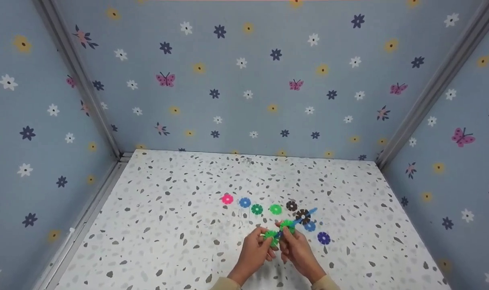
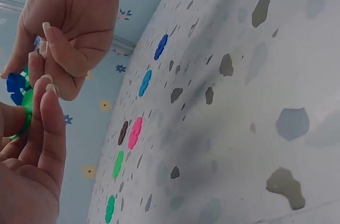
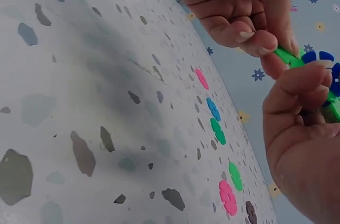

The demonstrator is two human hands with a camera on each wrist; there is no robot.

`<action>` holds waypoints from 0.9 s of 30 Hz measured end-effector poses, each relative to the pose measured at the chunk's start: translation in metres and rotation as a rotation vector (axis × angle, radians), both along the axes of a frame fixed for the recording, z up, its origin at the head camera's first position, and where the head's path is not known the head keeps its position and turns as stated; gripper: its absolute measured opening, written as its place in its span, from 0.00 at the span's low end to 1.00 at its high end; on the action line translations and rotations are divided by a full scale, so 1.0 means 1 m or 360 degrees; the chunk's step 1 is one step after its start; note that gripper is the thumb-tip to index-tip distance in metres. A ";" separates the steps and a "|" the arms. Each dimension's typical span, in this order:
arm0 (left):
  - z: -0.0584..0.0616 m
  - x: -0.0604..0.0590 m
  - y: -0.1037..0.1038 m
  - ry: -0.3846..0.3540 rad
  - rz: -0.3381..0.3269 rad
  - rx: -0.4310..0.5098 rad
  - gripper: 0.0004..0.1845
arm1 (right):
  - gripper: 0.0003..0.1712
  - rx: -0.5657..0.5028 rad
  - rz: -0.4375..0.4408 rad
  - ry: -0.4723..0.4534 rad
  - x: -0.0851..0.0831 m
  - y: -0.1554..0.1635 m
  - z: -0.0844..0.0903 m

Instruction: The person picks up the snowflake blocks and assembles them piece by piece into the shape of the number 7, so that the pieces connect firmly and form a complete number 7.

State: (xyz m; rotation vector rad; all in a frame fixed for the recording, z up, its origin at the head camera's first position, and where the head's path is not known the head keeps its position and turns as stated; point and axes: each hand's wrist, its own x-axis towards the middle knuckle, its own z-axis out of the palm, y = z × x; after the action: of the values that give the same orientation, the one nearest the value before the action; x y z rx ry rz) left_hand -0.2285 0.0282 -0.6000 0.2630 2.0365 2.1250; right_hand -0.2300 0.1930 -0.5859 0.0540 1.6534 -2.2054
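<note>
Both hands just above desk (image 1: pixel 168 225): left hand (image 1: pixel 255 250) pinches green disc (image 1: pixel 272 237), right hand (image 1: pixel 297 246) pinches joined discs (image 1: pixel 295 223). Line up slots, push straight w/ steady grip.

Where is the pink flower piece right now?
In the head view, the pink flower piece lies flat on the speckled table, at the left end of the loose row, just left of the blue piece, beyond both hands.

A speckled white tabletop (image 1: pixel 168 225) is dotted with loose flower discs: pink (image 1: pixel 227 199), blue (image 1: pixel 245 202), green (image 1: pixel 256 209), brown (image 1: pixel 291 206).
</note>
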 end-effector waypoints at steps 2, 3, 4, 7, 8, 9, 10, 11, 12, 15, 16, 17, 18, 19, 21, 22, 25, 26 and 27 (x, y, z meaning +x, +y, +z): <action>-0.004 -0.001 0.001 -0.0071 -0.0013 0.0024 0.06 | 0.30 0.0110 -0.0050 -0.0005 0.000 -0.001 -0.004; -0.005 -0.001 0.001 -0.0095 -0.0015 0.0049 0.06 | 0.31 0.0177 -0.0071 0.0006 -0.001 -0.001 -0.008; -0.006 -0.002 0.002 -0.0114 -0.0012 0.0067 0.06 | 0.31 0.0245 -0.0077 0.0010 -0.001 -0.001 -0.009; -0.008 -0.003 0.004 -0.0160 -0.0014 0.0119 0.08 | 0.30 0.0478 -0.0090 0.0044 -0.003 -0.002 -0.011; -0.009 -0.003 0.005 -0.0174 -0.0017 0.0122 0.08 | 0.27 0.0542 -0.0096 0.0058 -0.003 -0.002 -0.012; -0.010 -0.003 0.007 -0.0185 -0.0022 0.0123 0.08 | 0.24 0.0604 -0.0101 0.0073 -0.004 -0.003 -0.012; -0.011 -0.003 0.008 -0.0198 -0.0025 0.0113 0.09 | 0.21 0.0650 -0.0104 0.0083 -0.004 -0.003 -0.013; -0.012 -0.003 0.009 -0.0209 -0.0032 0.0102 0.09 | 0.19 0.0692 -0.0111 0.0099 -0.004 -0.002 -0.014; -0.014 -0.003 0.010 -0.0218 -0.0038 0.0093 0.09 | 0.17 0.0723 -0.0121 0.0113 -0.004 -0.002 -0.015; -0.015 -0.005 0.011 -0.0223 -0.0041 0.0086 0.09 | 0.15 0.0774 -0.0116 0.0165 -0.006 -0.001 -0.015; -0.015 -0.005 0.011 -0.0225 -0.0041 0.0086 0.09 | 0.15 0.0785 -0.0109 0.0173 -0.007 0.000 -0.015; -0.015 -0.006 0.011 -0.0228 -0.0044 0.0087 0.10 | 0.14 0.0792 -0.0101 0.0181 -0.007 0.000 -0.015; -0.015 -0.006 0.011 -0.0231 -0.0050 0.0090 0.10 | 0.14 0.0794 -0.0093 0.0183 -0.008 0.001 -0.014; -0.015 -0.007 0.011 -0.0236 -0.0055 0.0094 0.10 | 0.14 0.0792 -0.0085 0.0188 -0.008 0.001 -0.014; -0.015 -0.008 0.010 -0.0246 -0.0068 0.0089 0.10 | 0.13 0.0779 -0.0076 0.0180 -0.009 0.002 -0.013; -0.015 -0.009 0.010 -0.0246 -0.0074 0.0077 0.10 | 0.12 0.0764 -0.0066 0.0175 -0.009 0.003 -0.012; -0.015 -0.012 0.008 -0.0219 -0.0091 -0.0015 0.10 | 0.12 0.0714 -0.0035 0.0158 -0.009 0.005 -0.011; -0.015 -0.013 0.007 -0.0201 -0.0095 -0.0055 0.10 | 0.11 0.0702 -0.0028 0.0151 -0.009 0.006 -0.010; -0.015 -0.015 0.006 -0.0175 -0.0096 -0.0089 0.11 | 0.11 0.0691 -0.0023 0.0149 -0.009 0.007 -0.010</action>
State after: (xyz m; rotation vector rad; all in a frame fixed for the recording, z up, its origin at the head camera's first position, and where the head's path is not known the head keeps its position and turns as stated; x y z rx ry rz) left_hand -0.2431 0.0339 -0.6147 0.1922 1.9966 1.9973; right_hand -0.2393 0.2000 -0.5960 0.0794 2.1615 -1.8433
